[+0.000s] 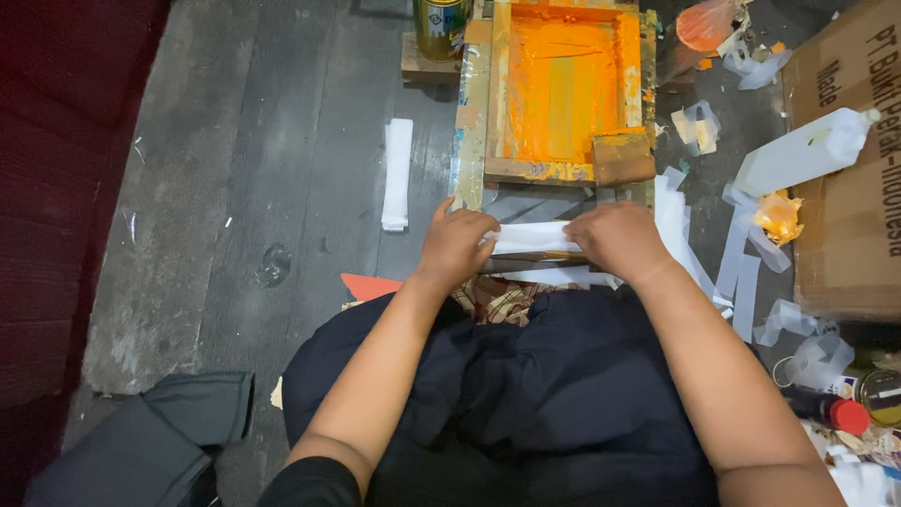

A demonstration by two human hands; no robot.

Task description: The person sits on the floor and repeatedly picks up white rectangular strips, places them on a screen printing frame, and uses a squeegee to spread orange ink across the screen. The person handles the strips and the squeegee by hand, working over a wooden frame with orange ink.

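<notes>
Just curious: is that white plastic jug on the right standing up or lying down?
Lying down. The white jug rests on its side against the cardboard box, cap end pointing right.

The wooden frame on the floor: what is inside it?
Inside the wooden frame there is thick orange ink around a paler, greenish middle, and a wooden scraper rests at its near right corner. What lies under the frame is covered.

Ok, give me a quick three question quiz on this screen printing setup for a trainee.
1. True or false: both hands grip the same white strip.
2. What colour is the ink in the wooden screen frame? A) blue B) orange C) green
3. What lies on the cardboard box on the person's right?

Key:
1. True: the left hand and the right hand hold its two ends.
2. B.
3. A white plastic jug, on its side.
</notes>
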